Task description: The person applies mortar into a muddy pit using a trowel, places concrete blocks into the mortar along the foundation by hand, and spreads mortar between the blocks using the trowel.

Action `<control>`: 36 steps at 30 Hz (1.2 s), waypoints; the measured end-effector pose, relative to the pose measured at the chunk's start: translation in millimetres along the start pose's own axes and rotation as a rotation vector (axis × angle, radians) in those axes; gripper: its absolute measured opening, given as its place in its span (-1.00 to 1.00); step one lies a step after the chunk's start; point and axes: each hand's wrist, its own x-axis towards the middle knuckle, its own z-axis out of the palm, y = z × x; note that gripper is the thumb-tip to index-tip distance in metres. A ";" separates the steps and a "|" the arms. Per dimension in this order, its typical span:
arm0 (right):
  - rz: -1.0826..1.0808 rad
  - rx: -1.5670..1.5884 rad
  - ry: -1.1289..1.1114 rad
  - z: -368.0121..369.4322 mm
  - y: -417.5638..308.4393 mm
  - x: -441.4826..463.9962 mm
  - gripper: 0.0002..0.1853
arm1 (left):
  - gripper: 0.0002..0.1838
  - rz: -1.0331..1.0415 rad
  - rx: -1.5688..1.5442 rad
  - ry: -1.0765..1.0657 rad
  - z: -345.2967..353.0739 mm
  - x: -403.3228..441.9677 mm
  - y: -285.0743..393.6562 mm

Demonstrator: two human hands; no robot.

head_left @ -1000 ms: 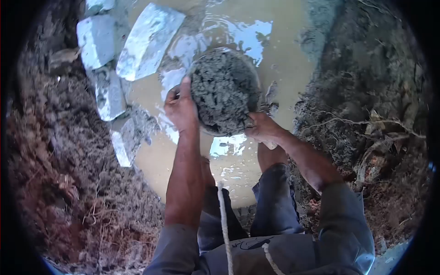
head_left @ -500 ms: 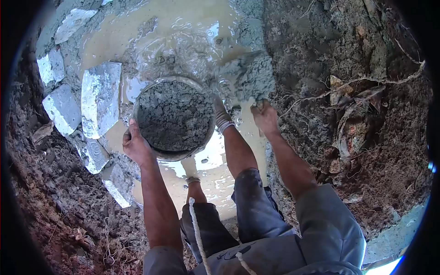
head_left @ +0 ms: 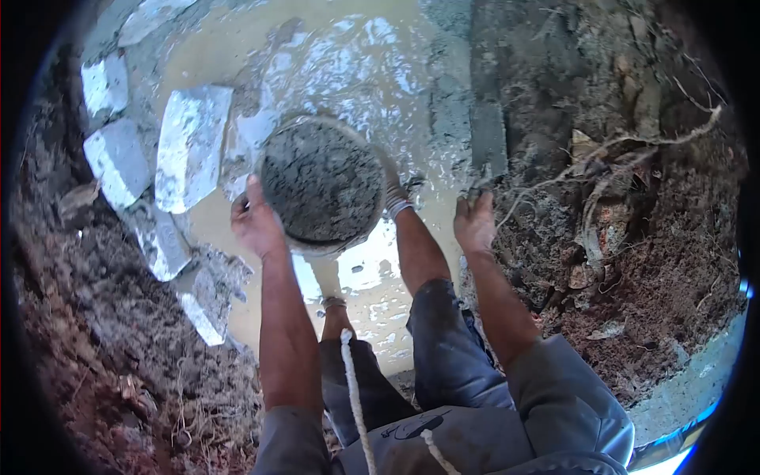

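A round pan [head_left: 360, 241] filled with grey, wet, lumpy material hangs over muddy water, in front of my legs. My left hand [head_left: 260, 220] grips its left rim, thumb on top. Right of the pan and apart from it, my right hand [head_left: 476, 223] is closed with curled fingers; what it holds is too unclear to name. Just beyond those fingers lies a flat, dark grey strip [head_left: 488, 138], beside a band of wet grey material [head_left: 450, 111].
Pale blocks [head_left: 192, 146] line the left side of the muddy water [head_left: 237, 39]. Rough soil banks rise on both sides. Roots [head_left: 633, 141] stick out of the right bank. My lower legs [head_left: 419, 253] stand in the water below the pan.
My right hand left the pan's rim and moved right. The grey lump beyond it half a second ago is no longer there. The pan stays in my left hand, and the view has shifted.
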 end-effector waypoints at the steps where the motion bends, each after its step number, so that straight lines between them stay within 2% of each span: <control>1: -0.093 -0.026 -0.039 -8.7 -4.0 -12.2 -0.69 | -0.37 0.022 0.061 0.039 -1.7 -5.4 9.0; 2: -0.188 -0.048 -0.075 -17.7 -15.3 -22.1 -0.69 | -0.37 0.022 0.070 0.013 -4.3 -6.8 10.0; 3: -0.342 -0.191 -0.155 -38.0 -49.5 -28.7 -0.71 | -0.39 0.032 0.099 0.016 -1.5 -0.8 -1.3; 6: -0.615 -0.584 -0.422 -40.9 -107.4 -9.4 -0.73 | -0.43 0.011 0.147 0.039 -4.3 -7.0 8.9; 8: -0.739 -0.726 -0.414 -11.5 -122.2 19.1 -0.77 | -0.44 0.033 0.098 0.035 -5.4 -4.2 3.4; 11: -0.713 -1.073 -0.843 27.4 -146.1 52.1 -0.74 | -0.46 0.008 0.103 0.026 -13.9 -7.8 -1.5; 14: -0.661 -1.022 -1.047 17.0 -138.8 30.3 -0.72 | -0.49 -0.006 0.096 0.020 -19.0 5.9 -16.2; 15: -0.786 -1.065 -1.188 17.8 -123.9 22.1 -0.72 | -0.49 -0.010 0.086 0.004 -21.1 10.6 -21.2; 18: -0.676 -0.910 -1.076 56.4 -117.3 -25.5 -0.70 | -0.47 0.001 0.104 -0.007 -20.8 21.4 -20.7; 21: -0.741 -0.905 -1.248 126.0 -122.5 -45.9 -0.64 | -0.46 0.009 0.201 -0.054 -20.1 24.2 -19.3; 24: -0.549 -0.736 -1.214 117.5 -121.9 -59.2 -0.62 | -0.47 0.025 0.271 -0.092 -18.3 21.0 -5.7; 25: -0.658 -0.630 -1.149 126.5 -99.0 -63.7 -0.65 | -0.48 0.044 0.275 -0.094 -15.8 22.4 -1.5; 26: -0.637 -0.489 -1.066 124.9 -83.8 -69.2 -0.69 | -0.48 0.061 0.284 -0.092 -13.8 23.9 -0.4; 28: -0.601 -0.419 -1.074 88.6 -107.9 -73.8 -0.70 | -0.49 0.052 0.301 -0.110 -14.4 18.9 -3.3; 31: -0.557 -0.434 -1.179 85.4 -116.7 -63.3 -0.63 | -0.49 0.036 0.275 -0.128 -6.4 17.5 1.9; 33: -0.606 -0.417 -1.199 104.9 -114.4 -58.4 -0.66 | -0.49 0.034 0.272 -0.131 -2.8 9.3 3.9; 36: -0.525 -0.277 -1.089 134.8 -101.9 -70.7 -0.68 | -0.48 0.009 0.243 -0.139 -11.2 15.0 8.3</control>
